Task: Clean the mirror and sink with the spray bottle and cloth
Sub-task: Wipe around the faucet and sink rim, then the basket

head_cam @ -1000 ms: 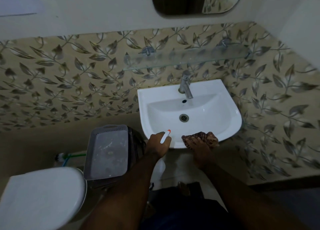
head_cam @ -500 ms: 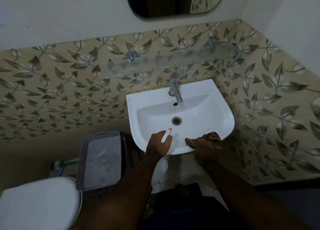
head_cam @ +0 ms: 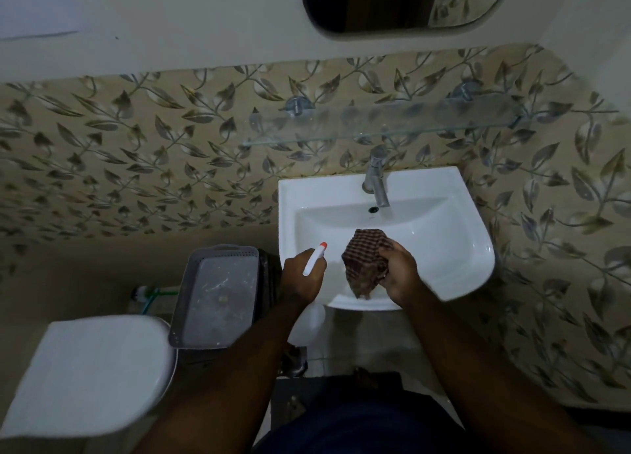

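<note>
A white wall-mounted sink (head_cam: 454, 248) with a grey tap (head_cam: 377, 180) sits below a rounded mirror (head_cam: 392, 3) at the top edge. My left hand (head_cam: 300, 278) grips a white spray bottle (head_cam: 314, 259) with a red nozzle tip, held over the sink's front left rim; the bottle's body hangs below the hand. My right hand (head_cam: 401, 271) holds a brown checked cloth (head_cam: 365, 259) bunched up over the front of the basin.
A glass shelf (head_cam: 382, 126) juts from the leaf-patterned tiled wall above the tap. A grey plastic basket (head_cam: 218, 296) rests on a dark bin left of the sink. A white toilet lid (head_cam: 88, 371) lies at the lower left.
My right hand has lifted the cloth from the sink's front rim up and inward over the basin. The view has shifted, so more of the mirror shows.
</note>
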